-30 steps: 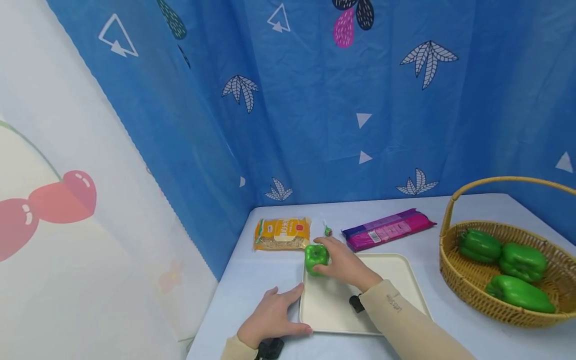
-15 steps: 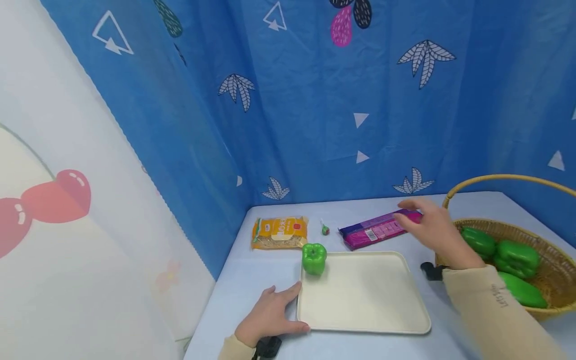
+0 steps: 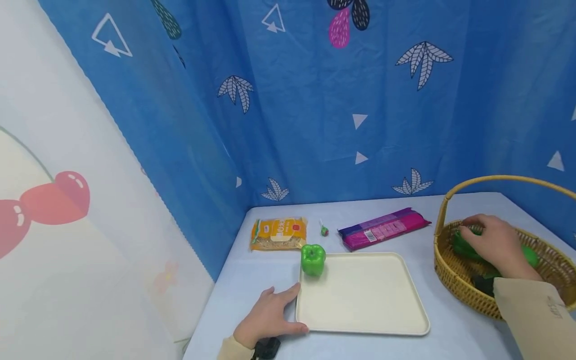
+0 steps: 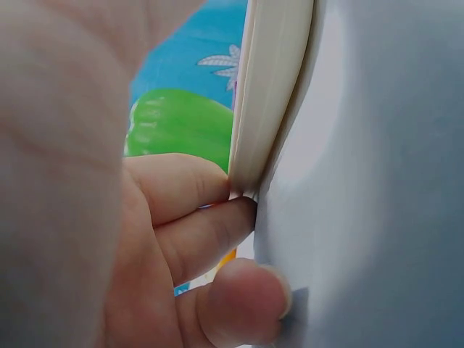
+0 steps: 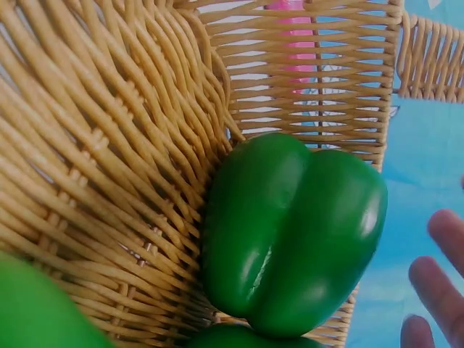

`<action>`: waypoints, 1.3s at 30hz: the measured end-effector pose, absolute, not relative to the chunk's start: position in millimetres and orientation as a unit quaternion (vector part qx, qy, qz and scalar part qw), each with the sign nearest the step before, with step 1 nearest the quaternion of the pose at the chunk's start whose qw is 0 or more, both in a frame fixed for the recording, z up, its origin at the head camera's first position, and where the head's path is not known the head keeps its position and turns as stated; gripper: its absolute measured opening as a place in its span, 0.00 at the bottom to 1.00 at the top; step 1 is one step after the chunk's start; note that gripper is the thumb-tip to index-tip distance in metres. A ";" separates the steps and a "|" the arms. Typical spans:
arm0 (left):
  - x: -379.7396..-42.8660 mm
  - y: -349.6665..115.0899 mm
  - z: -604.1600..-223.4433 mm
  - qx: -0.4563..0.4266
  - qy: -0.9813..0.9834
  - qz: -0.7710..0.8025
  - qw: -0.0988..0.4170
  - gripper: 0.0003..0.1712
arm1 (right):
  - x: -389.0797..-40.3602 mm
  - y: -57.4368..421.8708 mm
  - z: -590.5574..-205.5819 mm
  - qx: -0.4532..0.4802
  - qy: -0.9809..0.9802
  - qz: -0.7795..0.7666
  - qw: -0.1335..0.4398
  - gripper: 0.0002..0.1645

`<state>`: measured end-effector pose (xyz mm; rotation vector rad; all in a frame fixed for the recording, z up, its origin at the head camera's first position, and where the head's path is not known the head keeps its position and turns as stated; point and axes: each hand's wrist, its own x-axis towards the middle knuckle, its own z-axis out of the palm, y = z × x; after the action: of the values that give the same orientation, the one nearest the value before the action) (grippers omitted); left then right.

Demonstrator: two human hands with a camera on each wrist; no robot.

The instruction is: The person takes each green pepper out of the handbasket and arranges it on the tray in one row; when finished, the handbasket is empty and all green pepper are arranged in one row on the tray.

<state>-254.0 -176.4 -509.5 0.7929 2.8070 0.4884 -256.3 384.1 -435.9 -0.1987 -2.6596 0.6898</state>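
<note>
My left hand point(image 3: 268, 318) rests at the left edge of a cream tray point(image 3: 366, 295), thumb and forefinger spread and fingertips against the rim. A bright green bell pepper point(image 3: 313, 260) stands upright in the tray's far left corner. Over a wicker basket point(image 3: 455, 283) at the right, my right hand point(image 3: 500, 243) reaches down with fingers bent loosely. Below it lies a dark green bell pepper point(image 5: 293, 232); in the right wrist view the visible fingers point(image 5: 438, 297) are apart from it. Other green peppers in the basket are partly hidden by the hand and sleeve.
Behind the tray lie a yellow bag of grain point(image 3: 279, 233), a small lollipop point(image 3: 324, 230) and a purple-pink packet point(image 3: 382, 230). The basket's tall handle point(image 3: 508, 177) arches over it. A blue curtain point(image 3: 315, 125) hangs behind the white table.
My right hand has let go of the bell pepper on the tray and moved right, past the packet, to above the basket's peppers. The left hand has stayed at the tray's edge.
</note>
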 end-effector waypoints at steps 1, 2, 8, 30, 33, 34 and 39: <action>-253.9 -175.3 -509.6 0.267 0.945 0.165 0.092 0.67 | -256.4 385.9 -437.5 -0.071 -0.951 0.236 0.189 0.27; -253.9 -174.2 -509.9 0.267 0.945 0.165 0.093 0.67 | -256.5 387.3 -438.6 -0.071 -0.954 0.225 0.186 0.27; -251.1 -168.3 -511.9 0.265 0.944 0.167 0.104 0.68 | -255.3 393.7 -443.3 -0.065 -0.972 0.165 0.154 0.31; -249.5 -165.4 -508.6 0.267 0.943 0.173 0.103 0.67 | -250.3 392.1 -442.4 -0.036 -0.987 0.134 0.081 0.27; -251.3 -168.5 -507.1 0.271 0.942 0.173 0.097 0.67 | -252.7 389.3 -442.2 -0.034 -0.987 0.137 0.077 0.26; -251.9 -169.7 -507.1 0.272 0.942 0.174 0.094 0.67 | -253.8 388.4 -442.6 -0.036 -0.986 0.140 0.076 0.26; -252.7 -176.0 -504.9 0.271 0.943 0.172 0.085 0.68 | -259.8 382.6 -444.4 -0.041 -0.984 0.159 0.073 0.27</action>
<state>-252.7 -176.0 -504.9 0.8087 2.8133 0.5121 -259.8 382.6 -444.4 -0.1221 -2.9554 0.4768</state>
